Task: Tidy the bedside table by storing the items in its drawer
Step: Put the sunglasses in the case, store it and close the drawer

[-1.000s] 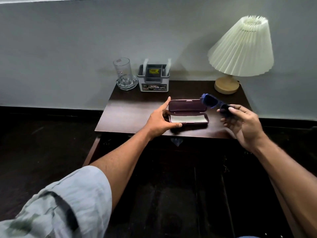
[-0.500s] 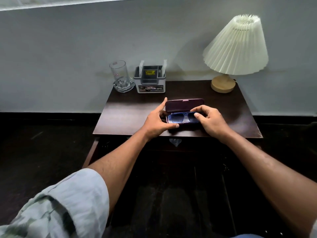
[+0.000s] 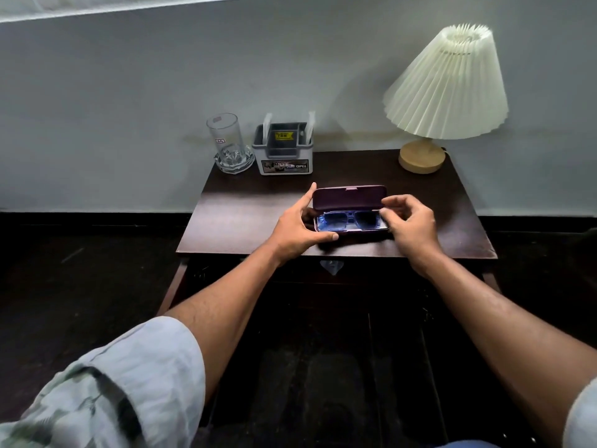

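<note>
A dark wooden bedside counter (image 3: 245,218) stands against a pale grey wall (image 3: 161,92), with dark floor around and below it. At the counter's back right corner stands a lamp (image 3: 445,88) with a cream pleated shade on a round wooden base. At the back left sits a grey and white organiser box (image 3: 284,156) with a label reading OPEL on its front; just beside it on the left stands an upright clear glass mug (image 3: 227,143) with a thick faceted base.

Near the front middle of the counter lies an open maroon glasses case (image 3: 350,197), its lid raised toward the wall. Blue sunglasses (image 3: 347,220) lie inside its lower half, lenses facing up.

The left hand (image 3: 295,226) is partly open around the case's left end: its index finger rests against the lid's left corner and its thumb lies along the front edge of the lower half. The right hand (image 3: 410,221) is at the case's right end, fingers curled loosely, the fingertips at the edge of the lid and the sunglasses; I cannot tell whether they pinch either. A pale patterned sleeve (image 3: 106,383) covers the left upper arm.
</note>
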